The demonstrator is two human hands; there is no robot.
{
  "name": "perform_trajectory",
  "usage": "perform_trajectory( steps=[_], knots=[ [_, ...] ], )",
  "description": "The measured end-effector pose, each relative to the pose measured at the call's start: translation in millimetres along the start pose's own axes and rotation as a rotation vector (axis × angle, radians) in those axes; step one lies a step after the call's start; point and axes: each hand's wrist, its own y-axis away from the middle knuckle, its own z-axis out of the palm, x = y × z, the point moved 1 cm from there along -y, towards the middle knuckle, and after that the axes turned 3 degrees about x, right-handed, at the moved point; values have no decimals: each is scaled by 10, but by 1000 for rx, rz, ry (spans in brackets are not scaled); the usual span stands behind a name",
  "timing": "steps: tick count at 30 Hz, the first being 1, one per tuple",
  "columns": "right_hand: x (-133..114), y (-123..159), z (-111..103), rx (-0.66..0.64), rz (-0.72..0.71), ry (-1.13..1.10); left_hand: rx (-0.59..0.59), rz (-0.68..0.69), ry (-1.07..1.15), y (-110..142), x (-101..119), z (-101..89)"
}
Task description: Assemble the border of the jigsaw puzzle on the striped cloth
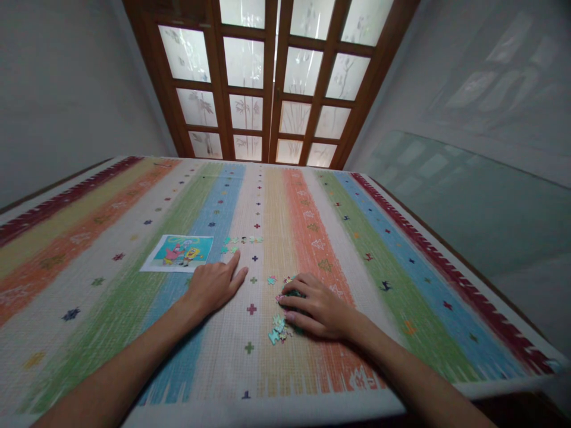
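My left hand (214, 285) lies on the tablecloth just right of a small picture card (182, 252) with cartoon figures. Its index finger and thumb are apart, and the index fingertip reaches the edge of several joined or closely laid jigsaw puzzle pieces (229, 241). A short row of pieces (254, 239) runs right from there. My right hand (314, 306), its fingers spread and bent, rests over a loose heap of jigsaw pieces (279, 327). Part of that heap is hidden under the palm and fingers. One turquoise-and-pink piece (272, 280) sits just beyond the fingertips.
A striped, patterned tablecloth (357, 249) covers the large table. Beyond its far edge stand wooden doors (272, 89) with frosted panes. A glass-like panel (468, 190) leans along the right wall, and a pale wall (66, 89) rises at left.
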Motion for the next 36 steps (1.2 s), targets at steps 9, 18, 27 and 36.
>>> perform_trajectory(
  steps=[9,18,27,36],
  knots=[
    [-5,-6,-5,18,-9,-3,44,16,-39,-1,-3,9],
    [-13,-3,-8,-4,5,36,292,569,323,180,140,113],
    [-8,-16,-3,14,-5,33,281,729,437,480,503,192],
    [4,8,-1,-1,3,34,275,665,469,450,482,230]
  ],
)
